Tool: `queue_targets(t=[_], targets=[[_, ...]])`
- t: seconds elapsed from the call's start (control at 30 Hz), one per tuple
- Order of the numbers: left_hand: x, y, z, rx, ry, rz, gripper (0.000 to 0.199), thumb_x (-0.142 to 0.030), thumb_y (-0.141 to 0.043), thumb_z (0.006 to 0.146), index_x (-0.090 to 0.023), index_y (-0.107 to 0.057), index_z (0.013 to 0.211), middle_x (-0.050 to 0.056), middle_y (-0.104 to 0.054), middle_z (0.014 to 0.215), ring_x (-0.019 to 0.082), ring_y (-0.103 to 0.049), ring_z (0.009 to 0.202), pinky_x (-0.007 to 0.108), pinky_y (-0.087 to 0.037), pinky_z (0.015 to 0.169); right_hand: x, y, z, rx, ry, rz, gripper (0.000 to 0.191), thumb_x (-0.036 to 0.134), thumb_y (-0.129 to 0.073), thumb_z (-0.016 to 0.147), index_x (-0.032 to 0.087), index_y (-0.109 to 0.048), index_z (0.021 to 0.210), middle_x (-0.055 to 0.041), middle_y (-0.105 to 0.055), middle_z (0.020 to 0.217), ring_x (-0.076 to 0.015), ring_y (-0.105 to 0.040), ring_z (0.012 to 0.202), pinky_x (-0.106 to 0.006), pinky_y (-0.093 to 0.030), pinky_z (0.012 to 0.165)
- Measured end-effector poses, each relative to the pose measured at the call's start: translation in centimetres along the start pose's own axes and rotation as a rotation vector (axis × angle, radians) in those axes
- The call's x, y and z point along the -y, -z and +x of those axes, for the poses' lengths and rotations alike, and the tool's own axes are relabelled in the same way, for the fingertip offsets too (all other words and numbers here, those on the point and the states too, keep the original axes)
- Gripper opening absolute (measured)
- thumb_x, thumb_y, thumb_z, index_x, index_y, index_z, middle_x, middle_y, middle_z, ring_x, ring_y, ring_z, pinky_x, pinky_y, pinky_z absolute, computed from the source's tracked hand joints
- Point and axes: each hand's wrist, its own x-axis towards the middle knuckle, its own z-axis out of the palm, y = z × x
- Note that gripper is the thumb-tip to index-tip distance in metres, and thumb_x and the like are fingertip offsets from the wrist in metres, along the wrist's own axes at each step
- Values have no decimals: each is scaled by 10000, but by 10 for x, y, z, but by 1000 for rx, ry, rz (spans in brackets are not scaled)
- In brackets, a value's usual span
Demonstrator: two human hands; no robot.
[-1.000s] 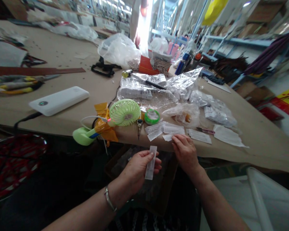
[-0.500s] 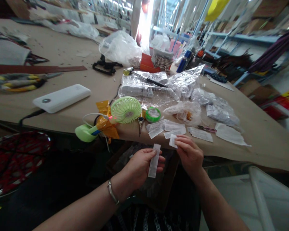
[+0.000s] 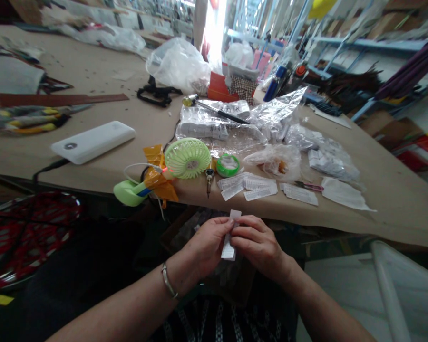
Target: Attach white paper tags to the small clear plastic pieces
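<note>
Below the table's front edge, my left hand [image 3: 210, 237] pinches a stack of narrow white printed labels [image 3: 228, 251] between thumb and fingers. My right hand [image 3: 258, 240] is closed against the same labels from the right, its fingertips at their side. The small label it carried is no longer separately visible. Just beyond the hands, more white labels [image 3: 260, 192] lie in overlapping rows along the table edge, with another pile of labels [image 3: 299, 194] to their right. A silver bangle sits on my left wrist.
A green fan [image 3: 187, 158], a soldering-iron-like tool [image 3: 209, 183] with its tip over the edge, and a green tape roll [image 3: 228, 165] stand left of the labels. Plastic bags [image 3: 278, 161] lie behind. A white power bank [image 3: 93, 141] and pliers [image 3: 32, 118] are further left.
My right hand has moved from the table-edge labels down and left to my left hand, bringing a small label onto the strip held there. The view has shifted slightly.
</note>
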Motion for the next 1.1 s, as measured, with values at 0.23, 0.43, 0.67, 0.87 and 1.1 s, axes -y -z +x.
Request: queue_targets(t=[0.23, 0.43, 0.67, 0.87, 1.1], targets=[[-2, 5, 2, -116, 47, 223, 150, -218, -548, 821, -93, -586, 895, 81, -654, 710, 159, -621, 591, 291, -517, 565, -49, 41, -35, -204, -459, -473, 414, 273, -528, 852, 126, -481, 1236, -154, -565, 1149, -286, -447, 1167, -492, -403, 967], [1, 4, 2, -136, 73, 257, 128, -196, -546, 821, -93, -577, 891, 72, -647, 694, 151, -617, 586, 285, -521, 568, -83, 55, -73, -28, -566, -727, 378, 281, -472, 874, 127, -526, 1216, -147, -553, 1212, -289, -464, 1148, -482, -381, 972], [-1, 5, 0, -152, 55, 262, 125, -194, -546, 821, -90, -580, 881, 76, -648, 687, 144, -612, 565, 271, -516, 546, -86, 65, -79, -225, -505, -528, 175, 226, -495, 871, 193, -644, 957, -77, -664, 999, -209, -588, 997, -391, -454, 904], [0, 6, -1, -137, 74, 241, 139, -208, -521, 833, -92, -580, 883, 87, -654, 679, 145, -609, 532, 269, -504, 529, -52, 55, -49, -557, -535, -237, 120, 173, -560, 824, 208, -630, 915, -51, -664, 933, -198, -625, 927, -400, -474, 880], [0, 6, -1, -14, -11, 26, 69, -95, -601, 714, -64, -629, 769, 74, -635, 656, 110, -564, 519, 202, -430, 482, 13, -7, 1, -153, -68, 50, 205, 123, -551, 810, 247, -629, 953, -41, -664, 976, -219, -566, 1041, -450, -437, 929]])
